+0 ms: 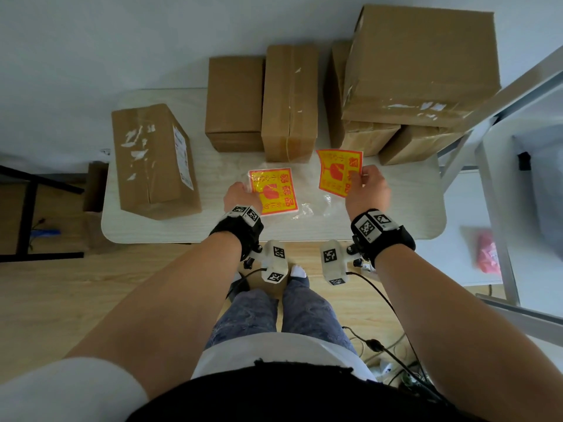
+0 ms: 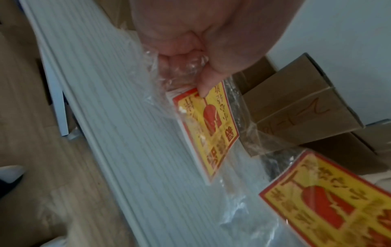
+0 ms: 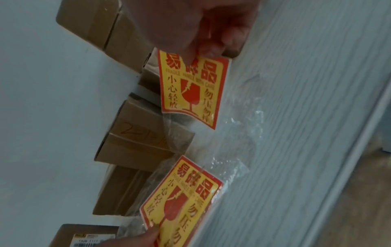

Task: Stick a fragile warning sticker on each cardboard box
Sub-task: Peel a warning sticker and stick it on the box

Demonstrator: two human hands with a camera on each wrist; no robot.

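left fingers [image 1: 236, 190] hidden under the sticker stack [image 1: 273, 191]; small print unreadable.

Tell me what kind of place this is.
Probably a small parcel-packing corner in a home or office: taped cardboard boxes crowd a white table against a wall, the right hand holds a fragile sticker, and a metal shelving frame stands alongside.

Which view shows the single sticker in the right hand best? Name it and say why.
Right wrist view: the single sticker, pinched by the right hand, faces the camera with its broken-glass symbol and lettering sharp. The head view shows the whole sticker, small and curled. The left wrist view catches only part of it, cut by the frame edge.
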